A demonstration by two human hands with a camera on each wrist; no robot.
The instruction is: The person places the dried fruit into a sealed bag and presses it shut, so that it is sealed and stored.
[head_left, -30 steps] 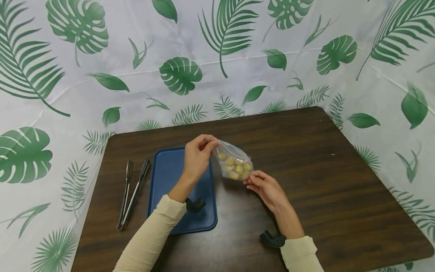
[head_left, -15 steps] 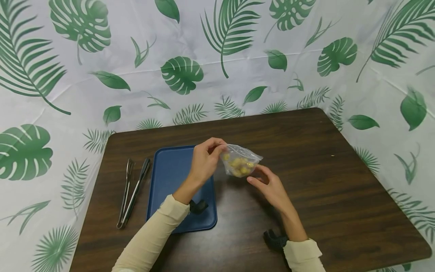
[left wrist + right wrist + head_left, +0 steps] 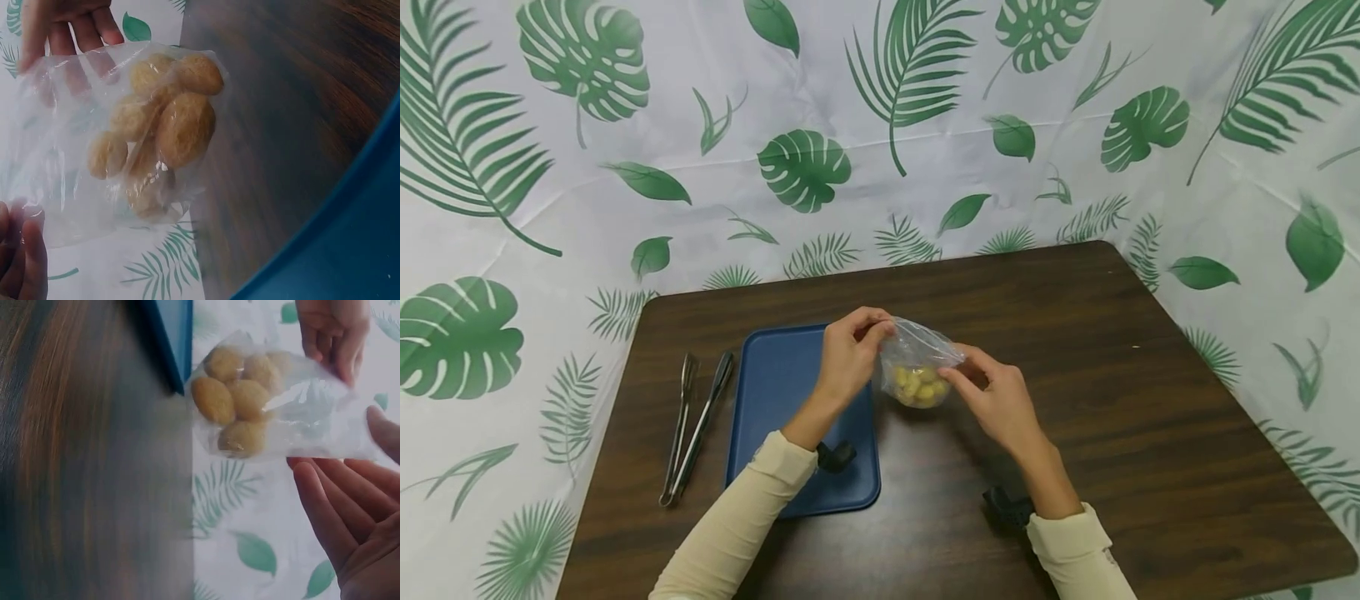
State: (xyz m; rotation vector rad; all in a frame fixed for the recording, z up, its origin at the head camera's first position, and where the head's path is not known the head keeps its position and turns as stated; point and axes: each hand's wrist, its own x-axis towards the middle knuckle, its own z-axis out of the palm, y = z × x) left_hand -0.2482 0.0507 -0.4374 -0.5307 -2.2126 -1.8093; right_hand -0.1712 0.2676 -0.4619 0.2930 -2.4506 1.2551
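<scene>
A clear plastic zip bag (image 3: 925, 340) hangs above the table, just right of the blue tray (image 3: 775, 375). Several small, round yellow-brown pieces (image 3: 186, 130), like small potatoes, lie in its bottom. My left hand (image 3: 848, 354) pinches the bag's upper left corner between thumb and fingers. At the upper right corner my right hand (image 3: 1000, 400) holds the bag's edge between thumb and fingers. In the right wrist view, the right hand's fingers (image 3: 337, 506) lie fairly straight along the bag's lower edge. Whether the bag's mouth is sealed, I cannot tell.
Metal tongs (image 3: 679, 450) lie on the dark wooden table (image 3: 1075, 333), left of the tray. A white cloth with green leaf prints (image 3: 805, 171) hangs behind the table. My left forearm passes over the tray.
The bag has turned more upright, and its pieces have sunk to the bottom. My right hand has let go of the lower right corner and taken the upper right edge.
</scene>
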